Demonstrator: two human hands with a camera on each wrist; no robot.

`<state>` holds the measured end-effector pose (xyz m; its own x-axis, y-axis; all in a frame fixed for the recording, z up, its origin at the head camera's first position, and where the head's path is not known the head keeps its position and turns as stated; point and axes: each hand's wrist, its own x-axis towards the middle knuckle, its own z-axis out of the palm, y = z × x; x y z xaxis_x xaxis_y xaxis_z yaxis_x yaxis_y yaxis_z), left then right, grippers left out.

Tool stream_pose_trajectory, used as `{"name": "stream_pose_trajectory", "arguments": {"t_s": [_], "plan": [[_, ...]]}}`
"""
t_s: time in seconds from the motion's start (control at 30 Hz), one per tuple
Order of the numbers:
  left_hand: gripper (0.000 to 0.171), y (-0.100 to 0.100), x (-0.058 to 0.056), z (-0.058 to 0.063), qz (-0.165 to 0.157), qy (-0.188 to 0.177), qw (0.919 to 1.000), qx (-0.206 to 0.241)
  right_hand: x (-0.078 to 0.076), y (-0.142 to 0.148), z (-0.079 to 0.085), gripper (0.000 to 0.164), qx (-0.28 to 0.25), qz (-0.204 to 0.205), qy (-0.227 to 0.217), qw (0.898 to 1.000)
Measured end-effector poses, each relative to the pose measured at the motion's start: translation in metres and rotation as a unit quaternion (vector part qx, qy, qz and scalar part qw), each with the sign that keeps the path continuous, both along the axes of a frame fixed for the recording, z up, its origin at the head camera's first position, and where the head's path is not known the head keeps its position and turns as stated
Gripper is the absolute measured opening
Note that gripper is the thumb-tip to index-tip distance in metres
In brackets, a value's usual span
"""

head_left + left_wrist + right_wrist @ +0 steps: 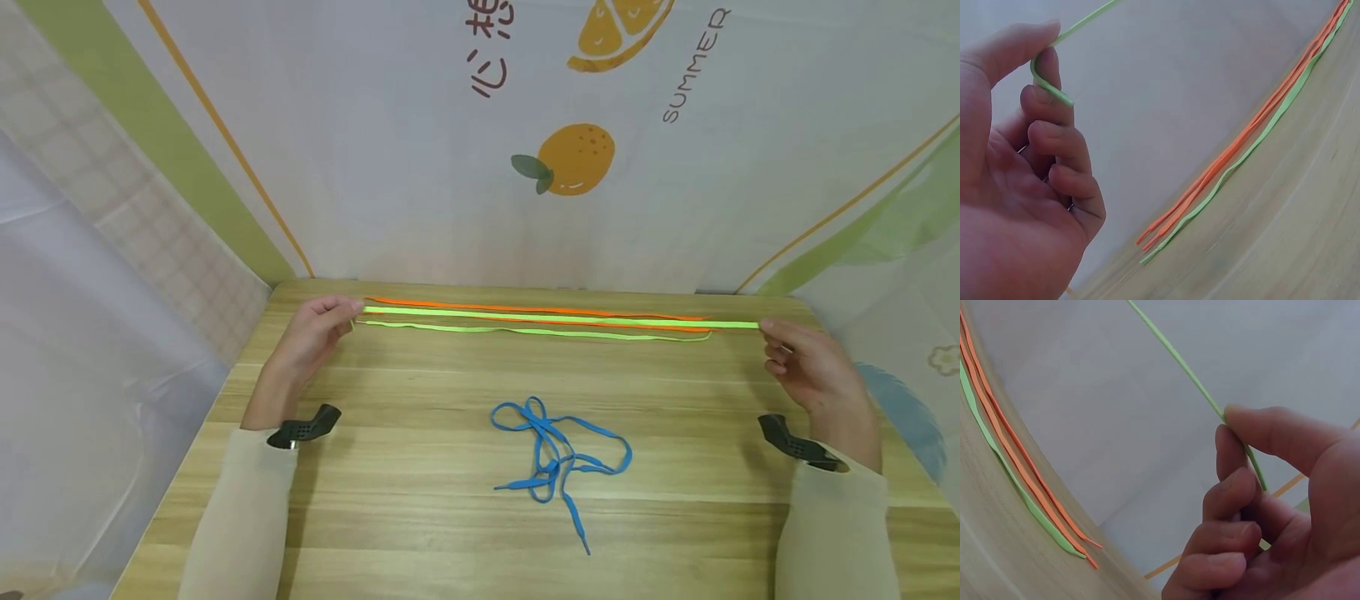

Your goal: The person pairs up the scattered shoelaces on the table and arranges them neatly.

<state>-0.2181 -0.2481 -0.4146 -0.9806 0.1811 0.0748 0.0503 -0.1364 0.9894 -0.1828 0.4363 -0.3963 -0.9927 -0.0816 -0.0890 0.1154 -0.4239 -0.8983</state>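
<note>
A light green shoelace (525, 317) is stretched straight between both hands above the far part of the table. My left hand (322, 329) pinches one end between thumb and forefinger; in the left wrist view its short tip (1054, 92) bends down over the fingers. At the other end my right hand (813, 362) pinches the lace, and its tip (1257, 467) sticks out below the thumb. Under it, two orange shoelaces (1235, 147) and another green shoelace (1260, 140) lie side by side along the table's far edge.
A loosely tangled blue shoelace (555, 454) lies on the middle of the wooden table (405, 517). Behind the table hangs a white cloth (420, 167) printed with fruit and lettering. Each wrist wears a black camera mount (307, 427).
</note>
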Motion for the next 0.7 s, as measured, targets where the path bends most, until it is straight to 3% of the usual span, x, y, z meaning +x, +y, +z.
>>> {"name": "stream_pose_trajectory", "arguments": {"t_s": [0.27, 0.4, 0.53, 0.7], "plan": [[0.031, 0.0014, -0.003, -0.0022, 0.031, -0.011, 0.9993, -0.015, -0.0015, 0.0025, -0.0004, 0.039, 0.008, -0.025, -0.021, 0.999], [0.023, 0.0007, -0.0036, -0.0014, 0.055, -0.025, 0.9949, -0.082, -0.0026, 0.0036, -0.0009, 0.038, 0.019, -0.039, -0.026, 0.999], [0.019, -0.0016, -0.0038, -0.0028, 0.068, -0.032, 0.985, -0.155, -0.0025, 0.0045, -0.0019, 0.037, 0.034, -0.046, -0.028, 0.998], [0.024, -0.0016, -0.0052, -0.0053, 0.072, -0.033, 0.9777, -0.195, -0.0016, 0.0059, -0.0037, 0.037, 0.055, -0.05, -0.032, 0.997]]}}
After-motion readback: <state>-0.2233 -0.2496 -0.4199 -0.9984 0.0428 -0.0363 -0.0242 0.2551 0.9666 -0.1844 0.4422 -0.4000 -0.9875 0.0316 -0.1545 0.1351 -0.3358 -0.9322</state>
